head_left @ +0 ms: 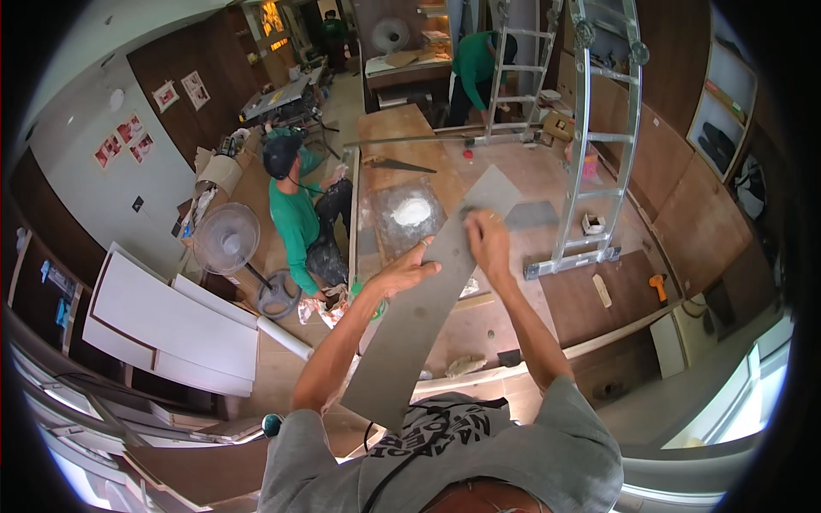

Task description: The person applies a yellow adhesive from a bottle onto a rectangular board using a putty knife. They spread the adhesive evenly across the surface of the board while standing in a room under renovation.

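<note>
A long, flat grey-brown panel strip (420, 308) slants from my waist out over the plywood work surface. My left hand (405, 270) holds its left edge, thumb on the upper face and the other fingers partly hidden. My right hand (487, 240) is bent over the strip's right side near the far end; something small and dark shows at its fingertips, too unclear to name. Beyond my left hand, a heap of white powder (412, 211) lies on a dusty dark board (385, 192). A handsaw (401, 165) rests farther off on the plywood.
An aluminium folding ladder (580, 192) stands on the right of the work surface, near an orange power tool (659, 287). A co-worker in green (298, 224) sits at the left edge, close to a pedestal fan (228, 238). Another co-worker (474, 70) bends behind the ladder. White panels (186, 314) lean at left.
</note>
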Demonstrator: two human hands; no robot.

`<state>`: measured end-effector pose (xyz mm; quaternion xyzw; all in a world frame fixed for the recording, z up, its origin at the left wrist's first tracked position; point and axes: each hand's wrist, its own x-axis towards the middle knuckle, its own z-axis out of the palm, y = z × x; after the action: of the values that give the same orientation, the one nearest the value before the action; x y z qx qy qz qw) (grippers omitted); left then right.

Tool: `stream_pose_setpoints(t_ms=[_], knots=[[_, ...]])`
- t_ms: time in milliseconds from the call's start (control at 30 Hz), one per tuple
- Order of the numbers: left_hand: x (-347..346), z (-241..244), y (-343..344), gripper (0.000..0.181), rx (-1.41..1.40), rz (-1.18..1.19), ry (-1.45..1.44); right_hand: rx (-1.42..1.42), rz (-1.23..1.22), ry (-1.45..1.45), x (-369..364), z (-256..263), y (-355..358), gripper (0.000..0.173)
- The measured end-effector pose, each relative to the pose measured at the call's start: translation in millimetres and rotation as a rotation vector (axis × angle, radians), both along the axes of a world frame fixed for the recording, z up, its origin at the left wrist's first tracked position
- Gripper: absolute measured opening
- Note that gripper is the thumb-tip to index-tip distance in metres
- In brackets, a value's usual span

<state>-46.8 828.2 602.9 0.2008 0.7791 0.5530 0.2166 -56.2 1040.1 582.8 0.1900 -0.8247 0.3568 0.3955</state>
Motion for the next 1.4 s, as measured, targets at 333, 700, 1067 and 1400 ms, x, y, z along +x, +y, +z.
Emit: stream_pose_setpoints(t_ms=[333, 700, 1067, 1400], knots=[[18, 24, -17, 0.078, -0.080, -0.064, 0.189, -0.026, 0.070, 0.143, 8, 15, -12, 0.008], [24, 20, -35, 0.074, -0.032, -0.171, 0.151, 0.070, 0.102, 0.247, 27, 38, -20, 0.005], [41, 16, -32, 0.073, 0.002, -0.150, 0.160, -0.245, -0.164, 0.074, -2, 55, 21, 0.009], [59, 34, -32, 0.064, -0.029, -0.185, 0.268, -0.167, -0.128, 0.074, -3, 52, 20, 0.012]])
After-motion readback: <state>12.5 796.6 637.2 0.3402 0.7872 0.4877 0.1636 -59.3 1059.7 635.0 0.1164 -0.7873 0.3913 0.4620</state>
